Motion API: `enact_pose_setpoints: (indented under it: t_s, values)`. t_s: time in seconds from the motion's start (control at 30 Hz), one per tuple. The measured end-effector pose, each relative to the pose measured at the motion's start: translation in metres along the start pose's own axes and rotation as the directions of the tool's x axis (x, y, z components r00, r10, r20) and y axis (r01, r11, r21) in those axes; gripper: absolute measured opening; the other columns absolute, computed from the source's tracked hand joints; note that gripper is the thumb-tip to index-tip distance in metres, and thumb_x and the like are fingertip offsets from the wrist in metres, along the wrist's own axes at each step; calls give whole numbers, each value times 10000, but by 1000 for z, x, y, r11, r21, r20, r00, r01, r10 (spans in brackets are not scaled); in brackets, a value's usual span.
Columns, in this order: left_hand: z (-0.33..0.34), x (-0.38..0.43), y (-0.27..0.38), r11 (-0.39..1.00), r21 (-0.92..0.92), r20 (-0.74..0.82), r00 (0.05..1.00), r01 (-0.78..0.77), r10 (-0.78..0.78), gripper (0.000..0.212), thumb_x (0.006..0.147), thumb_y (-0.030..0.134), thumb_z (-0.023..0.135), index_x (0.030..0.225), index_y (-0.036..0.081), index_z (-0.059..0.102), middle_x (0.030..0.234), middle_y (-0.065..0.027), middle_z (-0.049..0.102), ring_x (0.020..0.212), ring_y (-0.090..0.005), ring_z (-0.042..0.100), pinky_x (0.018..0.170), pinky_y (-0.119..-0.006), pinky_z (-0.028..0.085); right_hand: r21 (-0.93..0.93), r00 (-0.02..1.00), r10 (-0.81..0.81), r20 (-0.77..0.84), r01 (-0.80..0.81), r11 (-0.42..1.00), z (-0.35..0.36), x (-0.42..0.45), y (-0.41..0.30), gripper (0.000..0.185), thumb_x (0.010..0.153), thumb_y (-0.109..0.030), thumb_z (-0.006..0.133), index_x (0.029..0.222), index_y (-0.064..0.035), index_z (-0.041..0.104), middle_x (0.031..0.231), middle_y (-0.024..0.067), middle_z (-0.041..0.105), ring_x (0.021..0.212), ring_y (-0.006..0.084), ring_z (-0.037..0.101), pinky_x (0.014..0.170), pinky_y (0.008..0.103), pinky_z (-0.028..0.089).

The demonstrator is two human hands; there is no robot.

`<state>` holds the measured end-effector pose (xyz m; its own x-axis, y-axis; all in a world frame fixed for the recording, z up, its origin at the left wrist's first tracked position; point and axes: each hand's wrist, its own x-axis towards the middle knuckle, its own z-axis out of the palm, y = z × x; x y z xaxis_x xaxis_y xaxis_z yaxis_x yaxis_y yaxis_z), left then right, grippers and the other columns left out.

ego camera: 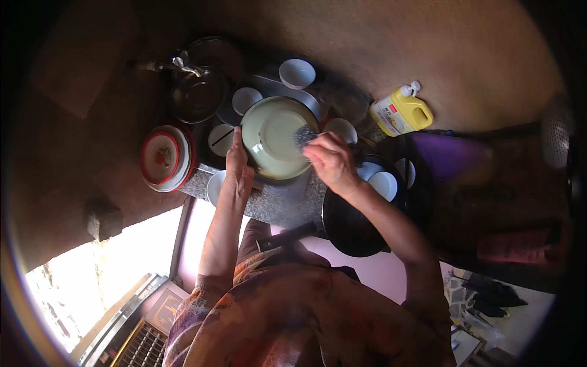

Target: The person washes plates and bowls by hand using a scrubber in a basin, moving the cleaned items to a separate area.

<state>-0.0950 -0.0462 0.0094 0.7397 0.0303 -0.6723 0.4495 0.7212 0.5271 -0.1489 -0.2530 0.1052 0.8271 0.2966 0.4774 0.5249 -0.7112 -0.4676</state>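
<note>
A large pale green enamel basin point(275, 142) is tilted over the sink, its underside facing me. Its left rim is gripped by my left hand point(239, 156). My right hand point(331, 160) pinches a steel wool scourer point(304, 136) against the basin's right side. White bowls surround the basin: one point(297, 73) behind it, a smaller one point(246, 100) at its upper left, and another point(341, 130) just beyond my right hand. A dark stick lies across a further white bowl point(220, 142) left of my left hand.
Stacked red-rimmed plates point(159, 157) stand at the left, below a metal faucet point(188, 68) and a metal basin point(198, 96). A yellow detergent jug point(401, 110) stands at the back right. A black frying pan point(351, 225) overhangs the granite counter's point(279, 206) front edge, beneath my right forearm.
</note>
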Motion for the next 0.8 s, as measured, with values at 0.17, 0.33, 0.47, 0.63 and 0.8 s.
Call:
enact_pose_setpoints:
  t_s: [0.17, 0.33, 0.47, 0.63, 0.8]
  values:
    - [-7, 16, -13, 996, -24, 94, 992, 83, -80, 482, 876, 446, 529, 1096, 20, 582, 1006, -69, 633, 840, -183, 612, 735, -314, 501, 40, 989, -139, -45, 141, 989, 29, 19, -21, 70, 686, 10, 648, 744, -28, 635, 762, 55, 589, 769, 204, 565, 708, 324, 452]
    - [9, -5, -3, 998, 50, -15, 999, 41, -41, 517, 871, 478, 516, 1087, 13, 581, 1004, -75, 632, 846, -190, 611, 735, -306, 495, 7, 995, -95, -15, 95, 995, 8, 10, -4, 89, 673, 34, 636, 742, -21, 636, 759, 60, 590, 762, 216, 570, 688, 331, 468]
    - [11, -11, -12, 991, 77, -33, 994, 106, -103, 518, 875, 478, 509, 1095, 14, 577, 1008, -78, 630, 873, -195, 606, 762, -307, 490, 56, 980, -199, -27, 201, 978, 32, 34, -29, 112, 655, 12, 621, 762, -21, 625, 757, 68, 572, 791, 238, 558, 688, 341, 454]
    - [-5, 2, -12, 999, -31, 47, 999, 27, -25, 535, 868, 490, 513, 1107, 15, 575, 1013, -69, 631, 882, -177, 603, 762, -298, 488, -18, 998, -63, -4, 63, 998, 14, 30, -14, 94, 675, 31, 591, 727, -31, 638, 768, 74, 586, 795, 240, 555, 708, 336, 442]
    - [-3, 3, -13, 992, 70, 81, 991, 103, -109, 434, 953, 394, 374, 1189, 58, 515, 1147, -62, 577, 1000, -197, 565, 873, -327, 459, 56, 988, -125, -93, 130, 990, 49, 43, -28, 40, 684, -11, 607, 709, -41, 615, 779, 76, 571, 759, 242, 541, 692, 343, 440]
